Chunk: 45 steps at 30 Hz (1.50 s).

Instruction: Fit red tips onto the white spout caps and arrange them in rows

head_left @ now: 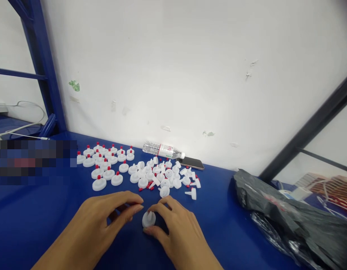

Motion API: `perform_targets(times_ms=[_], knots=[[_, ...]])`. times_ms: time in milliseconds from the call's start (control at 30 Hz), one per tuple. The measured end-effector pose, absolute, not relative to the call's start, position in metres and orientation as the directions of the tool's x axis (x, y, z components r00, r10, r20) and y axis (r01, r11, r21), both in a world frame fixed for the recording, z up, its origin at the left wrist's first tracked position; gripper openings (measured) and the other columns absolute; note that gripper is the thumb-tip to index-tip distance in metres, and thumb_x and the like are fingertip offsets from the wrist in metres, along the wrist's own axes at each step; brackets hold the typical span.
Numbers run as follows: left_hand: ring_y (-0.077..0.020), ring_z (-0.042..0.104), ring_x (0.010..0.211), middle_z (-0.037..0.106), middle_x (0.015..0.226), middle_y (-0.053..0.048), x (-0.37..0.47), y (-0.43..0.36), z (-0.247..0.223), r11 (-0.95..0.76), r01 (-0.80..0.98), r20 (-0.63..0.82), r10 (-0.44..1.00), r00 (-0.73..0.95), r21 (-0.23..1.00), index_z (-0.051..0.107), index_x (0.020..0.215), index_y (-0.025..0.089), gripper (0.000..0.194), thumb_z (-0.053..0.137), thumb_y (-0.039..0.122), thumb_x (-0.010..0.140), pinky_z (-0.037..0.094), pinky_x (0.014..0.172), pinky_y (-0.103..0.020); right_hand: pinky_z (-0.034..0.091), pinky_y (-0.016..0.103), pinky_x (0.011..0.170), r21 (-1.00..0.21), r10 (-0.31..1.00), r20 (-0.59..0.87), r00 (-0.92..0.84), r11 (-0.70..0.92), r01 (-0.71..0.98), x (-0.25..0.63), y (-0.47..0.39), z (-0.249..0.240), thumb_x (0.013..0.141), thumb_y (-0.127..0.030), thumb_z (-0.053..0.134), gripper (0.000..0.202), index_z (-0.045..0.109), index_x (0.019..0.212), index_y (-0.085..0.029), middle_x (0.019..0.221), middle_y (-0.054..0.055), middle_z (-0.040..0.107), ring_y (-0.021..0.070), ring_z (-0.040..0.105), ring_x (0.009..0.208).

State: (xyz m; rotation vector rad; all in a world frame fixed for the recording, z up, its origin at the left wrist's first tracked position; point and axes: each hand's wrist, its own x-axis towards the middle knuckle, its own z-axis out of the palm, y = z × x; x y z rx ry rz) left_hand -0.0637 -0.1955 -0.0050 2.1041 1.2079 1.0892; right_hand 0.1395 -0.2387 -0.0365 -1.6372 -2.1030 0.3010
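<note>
A white nozzle cap [148,220] with no red tip stands upright on the blue table in front of me. The thumb and fingers of my right hand [176,228] close around its sides. Just left of it, my left hand [106,215] is held in a pinch, thumb and index fingertips nearly together; whatever lies between them is too small or hidden to name. Behind the left hand stand several white caps with red tips [99,183]. Farther right is a loose pile of white nozzle caps [165,191], with small red tips [149,185] scattered among them.
Against the wall lie a clear water bottle [165,150] and a dark phone [191,162]. A grey plastic bag [291,217] covers the right side of the table. Blue frame posts [46,63] rise at the left, and a dark diagonal bar [305,127] crosses at the right.
</note>
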Motion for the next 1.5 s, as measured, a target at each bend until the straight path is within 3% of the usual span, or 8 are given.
perform_targets(times_ms=[200,333,533,667,867,1033,1267,1500], knots=[[-0.0120,0.071,0.067,0.077,0.079,0.008,-0.060,-0.191,-0.013,-0.442,0.439,0.255,0.870,0.421,0.782,0.076,0.084,0.033,0.022,0.061,0.046,0.092,0.049,0.057,-0.014,0.047,0.030,0.074,-0.499,0.968,0.184,-0.172,0.242,0.832,0.137,-0.241,-0.031,0.083,-0.028,0.084,0.024,0.076,0.105,-0.032,0.093,-0.004,0.077,0.0231,0.073,0.088],[-0.0118,0.070,0.066,0.078,0.085,0.007,-0.056,-0.193,-0.017,-0.451,0.438,0.284,0.874,0.394,0.778,0.077,0.088,0.033,0.020,0.061,0.044,0.092,0.049,0.056,-0.015,0.046,0.027,0.077,-0.577,0.943,0.272,-0.190,0.318,0.752,0.135,-0.243,-0.025,0.084,-0.024,0.082,0.027,0.077,0.109,-0.033,0.100,-0.006,0.078,0.0201,0.071,0.093],[-0.0107,0.070,0.064,0.078,0.080,0.008,-0.050,-0.198,-0.013,-0.525,0.385,0.360,0.831,0.424,0.759,0.079,0.082,0.034,0.014,0.066,0.037,0.088,0.047,0.051,-0.013,0.045,0.027,0.078,-0.569,0.906,0.358,-0.226,0.404,0.716,0.135,-0.244,-0.025,0.085,-0.026,0.082,0.007,0.078,0.091,-0.027,0.088,-0.004,0.079,0.0179,0.069,0.082],[-0.0109,0.072,0.064,0.080,0.079,0.008,-0.051,-0.195,-0.017,-0.542,0.379,0.406,0.830,0.383,0.750,0.081,0.084,0.036,0.013,0.068,0.038,0.086,0.049,0.051,-0.011,0.043,0.026,0.072,-0.595,0.917,0.364,-0.161,0.362,0.717,0.135,-0.244,-0.025,0.081,-0.028,0.085,0.018,0.079,0.098,-0.032,0.087,-0.006,0.079,0.0172,0.069,0.079],[-0.0115,0.075,0.063,0.082,0.081,0.010,-0.051,-0.198,-0.026,-0.526,0.372,0.447,0.849,0.282,0.765,0.083,0.090,0.039,0.012,0.072,0.041,0.085,0.056,0.059,-0.012,0.043,0.023,0.067,-0.768,0.967,0.251,0.045,0.171,0.618,0.134,-0.247,-0.017,0.072,-0.030,0.087,0.030,0.063,0.089,-0.026,0.081,-0.008,0.076,0.0152,0.067,0.071],[-0.0166,0.079,0.083,0.083,0.101,0.005,-0.042,-0.207,-0.023,-0.429,0.309,0.358,0.896,0.261,0.849,0.081,0.106,0.037,0.022,0.073,0.044,0.086,0.062,0.074,-0.017,0.044,0.023,0.065,-0.859,0.960,0.273,0.056,0.217,0.463,0.137,-0.247,-0.014,0.073,-0.027,0.084,0.035,0.048,0.076,-0.024,0.078,-0.007,0.076,0.0139,0.064,0.066],[-0.0231,0.081,0.085,0.083,0.095,0.003,-0.042,-0.208,-0.011,-0.282,0.160,0.228,0.929,0.291,0.946,0.085,0.092,0.035,0.017,0.078,0.043,0.078,0.065,0.071,-0.021,0.044,0.022,0.065,-0.941,0.973,0.216,0.076,0.187,0.282,0.138,-0.248,-0.012,0.068,-0.027,0.089,0.048,0.041,0.069,-0.024,0.064,-0.007,0.063,0.0175,0.071,0.077],[-0.0224,0.080,0.087,0.083,0.094,0.004,-0.043,-0.207,-0.021,-0.346,0.283,0.262,0.918,0.297,0.894,0.085,0.095,0.036,0.019,0.074,0.047,0.083,0.063,0.076,-0.022,0.042,0.022,0.064,-0.896,0.978,0.208,0.001,0.190,0.402,0.139,-0.244,-0.015,0.076,-0.025,0.085,0.043,0.042,0.070,-0.023,0.079,-0.006,0.074,0.0149,0.067,0.073]])
